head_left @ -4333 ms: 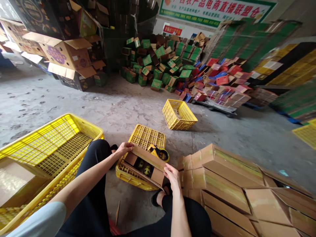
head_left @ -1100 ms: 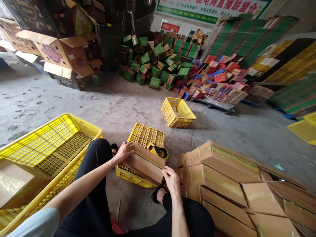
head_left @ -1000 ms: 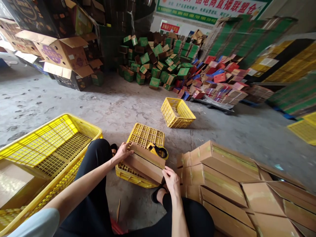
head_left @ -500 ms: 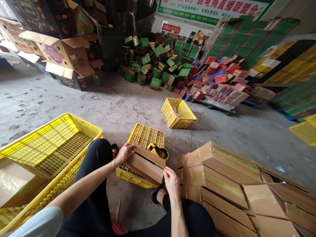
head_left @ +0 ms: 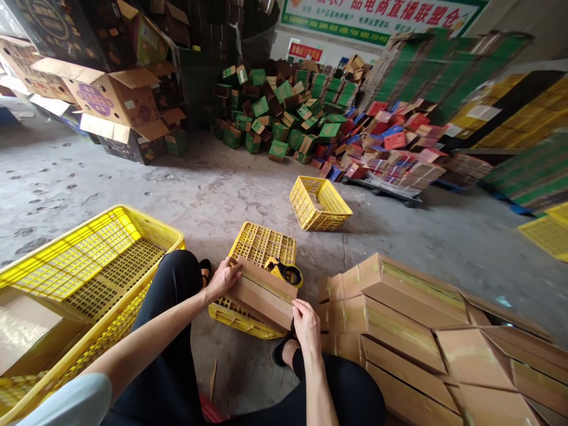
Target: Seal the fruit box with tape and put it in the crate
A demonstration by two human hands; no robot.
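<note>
A small cardboard box [head_left: 261,296] rests on an upturned yellow crate [head_left: 248,239] between my knees. Its two long top flaps lie folded inward and meet along the middle, so its contents are hidden. My left hand [head_left: 225,276] grips the box's left end, fingers bent over the flap edges. At the right end, the fingers of my right hand [head_left: 306,319] pinch the flaps' corner. Just behind the box, a yellow tape dispenser [head_left: 284,272] lies on the crate.
Brown cardboard boxes [head_left: 408,319] are stacked close by on the right. A large yellow basket [head_left: 119,216] holding a cardboard box [head_left: 26,331] stands at left. A smaller yellow basket [head_left: 322,204] sits ahead on the floor. Piled green boxes [head_left: 279,130] and red boxes [head_left: 394,142] lie farther back.
Several seconds ago the box was open with round green fruit showing. Both long flaps have since been folded down, and the gap between them has closed. My hands remain at its two ends.
</note>
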